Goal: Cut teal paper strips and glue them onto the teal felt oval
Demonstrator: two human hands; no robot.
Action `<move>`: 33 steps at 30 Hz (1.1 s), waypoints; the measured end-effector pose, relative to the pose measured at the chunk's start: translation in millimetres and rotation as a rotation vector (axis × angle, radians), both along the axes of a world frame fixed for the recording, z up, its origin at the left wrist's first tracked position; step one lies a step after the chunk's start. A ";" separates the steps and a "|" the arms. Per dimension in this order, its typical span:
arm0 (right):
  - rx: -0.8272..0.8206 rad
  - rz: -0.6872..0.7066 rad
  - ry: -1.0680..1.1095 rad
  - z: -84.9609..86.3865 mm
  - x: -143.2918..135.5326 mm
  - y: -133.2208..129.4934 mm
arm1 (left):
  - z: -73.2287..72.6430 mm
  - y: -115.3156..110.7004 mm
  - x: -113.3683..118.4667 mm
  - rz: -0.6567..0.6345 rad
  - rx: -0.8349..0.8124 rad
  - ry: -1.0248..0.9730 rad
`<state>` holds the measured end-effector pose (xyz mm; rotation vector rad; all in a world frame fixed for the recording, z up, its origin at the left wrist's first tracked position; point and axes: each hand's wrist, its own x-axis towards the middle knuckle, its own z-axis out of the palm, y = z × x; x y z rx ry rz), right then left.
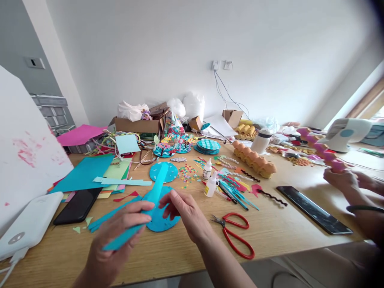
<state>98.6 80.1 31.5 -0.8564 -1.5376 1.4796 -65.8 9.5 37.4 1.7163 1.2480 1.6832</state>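
Observation:
My left hand [115, 236] grips a folded strip of blue paper [157, 186], which slants up and away over the table. Close to the strip's right side, my right hand [186, 212] has loosely curled fingers and nothing visible in them. Beneath both hands lies a blue paper disc [163, 218], partly covered. Behind it is another blue disc [174, 172] with small pale marks. More blue strips [115, 214] rest to the left of the disc. Red-handled scissors [235, 234] lie to the right of my right hand, and two small glue bottles [211, 186] stand beyond it.
At right, another person's hands [342, 180] hold a pink egg-carton strip [322, 150]. A phone [312, 210] and an orange egg-carton strip [255, 160] lie nearer. Coloured paper [82, 172], a dark phone [78, 206] and a white power bank [30, 224] occupy the left.

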 end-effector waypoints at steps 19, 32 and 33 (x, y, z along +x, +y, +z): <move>0.235 0.054 0.004 20.2 -24.2 12.5 | -17.7 25.9 3.1 -0.196 -0.430 -0.040; 0.315 -0.429 0.146 18.4 -9.7 13.6 | -30.4 26.2 9.5 -0.174 -0.502 -0.121; 0.301 -0.392 0.098 13.8 -8.9 7.2 | -28.8 27.5 7.7 -0.141 -0.475 -0.130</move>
